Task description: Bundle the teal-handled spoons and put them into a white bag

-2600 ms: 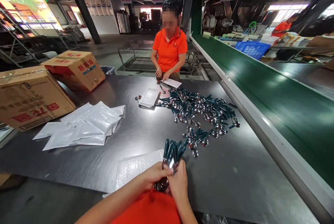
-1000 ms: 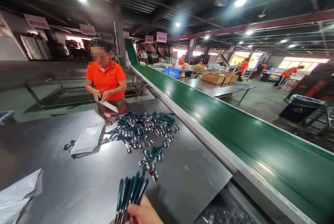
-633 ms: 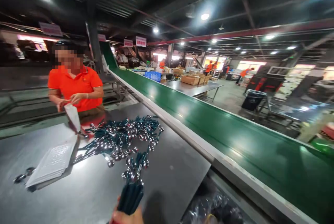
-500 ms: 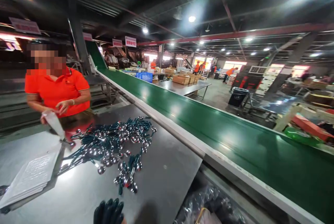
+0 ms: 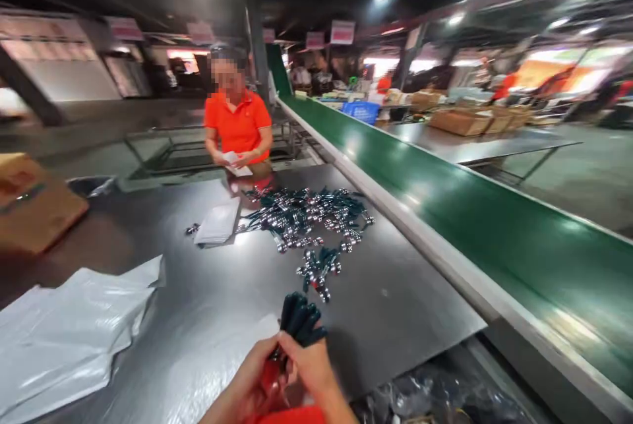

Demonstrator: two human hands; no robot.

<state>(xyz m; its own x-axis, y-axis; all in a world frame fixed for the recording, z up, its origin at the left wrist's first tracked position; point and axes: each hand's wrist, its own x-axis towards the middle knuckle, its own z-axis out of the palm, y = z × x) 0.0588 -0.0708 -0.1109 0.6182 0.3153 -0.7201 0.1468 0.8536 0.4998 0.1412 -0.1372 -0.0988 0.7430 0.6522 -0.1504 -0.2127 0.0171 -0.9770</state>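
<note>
Both my hands grip one bundle of spoons [image 5: 299, 318] with dark teal handles, close to my chest at the near edge of the steel table [image 5: 208, 299]. My left hand [image 5: 252, 378] wraps the lower end and my right hand [image 5: 311, 368] closes around it from the right; the handle ends point away from me. A flat white pouch [image 5: 247, 338] lies on the table just left of the bundle. Farther out lies a loose heap of the same spoons [image 5: 309, 216], with a small cluster [image 5: 319, 269] nearer to me.
A co-worker in an orange shirt [image 5: 238, 124] stands at the far end holding a white pouch. A stack of pouches [image 5: 217, 225] lies beside the heap, filled white bags [image 5: 64, 332] at left, a cardboard box [image 5: 34, 203] far left. A green conveyor belt [image 5: 475, 213] runs along the right.
The view swung up and right toward the conveyor, then came back down to the table. The spoon bundle stays in my hands; both hands are in view again.
</note>
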